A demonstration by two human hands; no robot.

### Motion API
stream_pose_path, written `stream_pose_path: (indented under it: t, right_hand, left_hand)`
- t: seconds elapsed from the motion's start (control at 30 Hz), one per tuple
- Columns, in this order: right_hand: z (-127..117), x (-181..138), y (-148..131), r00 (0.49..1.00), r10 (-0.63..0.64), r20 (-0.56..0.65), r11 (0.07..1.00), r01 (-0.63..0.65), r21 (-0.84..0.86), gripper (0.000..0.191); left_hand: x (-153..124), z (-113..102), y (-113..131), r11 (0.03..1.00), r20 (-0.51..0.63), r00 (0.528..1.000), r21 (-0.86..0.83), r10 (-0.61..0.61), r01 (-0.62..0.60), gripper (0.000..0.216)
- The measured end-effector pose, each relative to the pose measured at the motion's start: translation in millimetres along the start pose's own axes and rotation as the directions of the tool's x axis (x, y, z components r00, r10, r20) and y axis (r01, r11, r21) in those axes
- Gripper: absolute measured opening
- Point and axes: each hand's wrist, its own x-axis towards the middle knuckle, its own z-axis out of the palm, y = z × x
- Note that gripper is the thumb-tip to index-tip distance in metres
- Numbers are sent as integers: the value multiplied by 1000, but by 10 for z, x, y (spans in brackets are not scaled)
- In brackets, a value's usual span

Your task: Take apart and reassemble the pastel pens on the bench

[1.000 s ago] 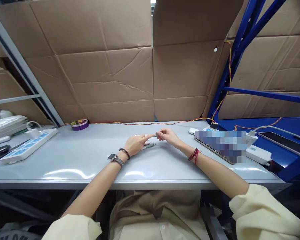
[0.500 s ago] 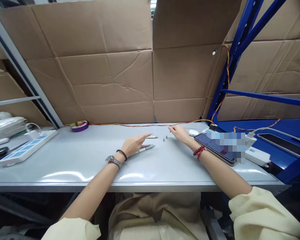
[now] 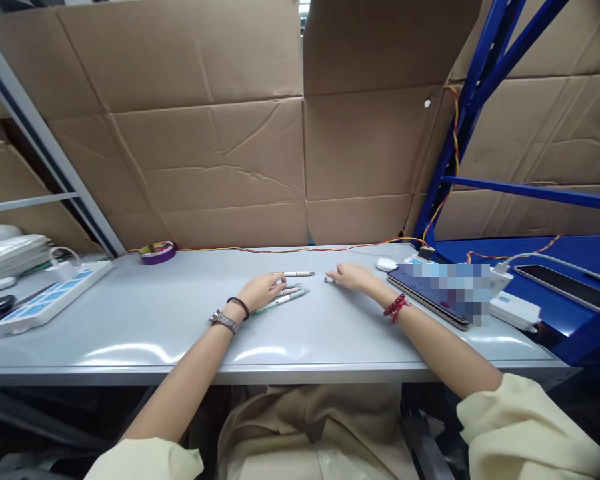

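My left hand (image 3: 263, 292) rests low over the table with its fingers curled in a pinch. A slim pen (image 3: 294, 287) seems to be held there, its thin grey tip poking out and the rest mostly hidden. Just beyond the fingertips lies a white pen (image 3: 300, 274). Beneath and beside the hand are a pinkish pen (image 3: 293, 291) and a green-and-white pen (image 3: 285, 299). My right hand (image 3: 350, 276) is closed in a pinch at a small grey cone-shaped piece (image 3: 329, 280) on the table. Whether a second such piece is under the fingers is hidden.
A phone (image 3: 425, 293) lies by my right forearm, with a white rounded case (image 3: 386, 265) behind it. Power strips stand at left (image 3: 55, 297) and right (image 3: 515, 312). A purple tape roll (image 3: 158, 253) sits near the cardboard wall (image 3: 205, 160). Blue rack posts rise at right.
My right hand has come left and down onto the small grey pieces. My left hand has shifted left and curled its fingers, and the thin tip by it is now lower.
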Motion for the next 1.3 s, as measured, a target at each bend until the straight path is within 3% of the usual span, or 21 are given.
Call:
stream_pose_path:
  t: [0.13, 0.27, 0.47, 0.63, 0.8, 0.9, 1.07, 1.17, 1.3]
  right_hand:
    - [-5, -18, -31, 988, -42, -146, 999, 40, -15, 23]
    - [72, -31, -225, 932, -193, -308, 981, 186, -50, 27]
    - [308, 47, -437, 877, -352, -327, 936, 338, -101, 22]
    - [333, 80, -382, 861, -341, -379, 930, 368, -1, 15]
    - [203, -11, -408, 827, -214, -520, 905, 368, 214, 20]
    - [158, -124, -488, 811, -198, -550, 841, 429, 329, 25]
    - [230, -218, -618, 813, -254, -524, 745, 510, 429, 40]
    - [257, -180, -606, 809, -281, -517, 718, 534, 446, 38]
    - [227, -151, -533, 798, -332, -503, 680, 572, 458, 23]
  left_hand:
    - [11, 7, 14, 1000, -12, 1000, -25, -2, 2, 29]
    - [14, 11, 51, 999, -9, 1000, -45, 14, -14, 42]
    - [39, 68, 65, 998, -34, 998, -24, 54, -55, 40]
    - [36, 101, 40, 998, -96, 993, 8, 67, -67, 34]
    - [3, 46, 127, 997, -320, 947, 72, 34, -11, 54]
    - [-11, 11, 210, 993, -406, 912, 121, 62, -13, 49]
    - [-12, 31, 306, 979, -341, 930, 190, 135, -72, 22]
    - [-1, 54, 313, 981, -310, 945, 190, 105, -46, 27]
    - [-9, 58, 296, 987, -284, 957, 164, 49, -2, 31]
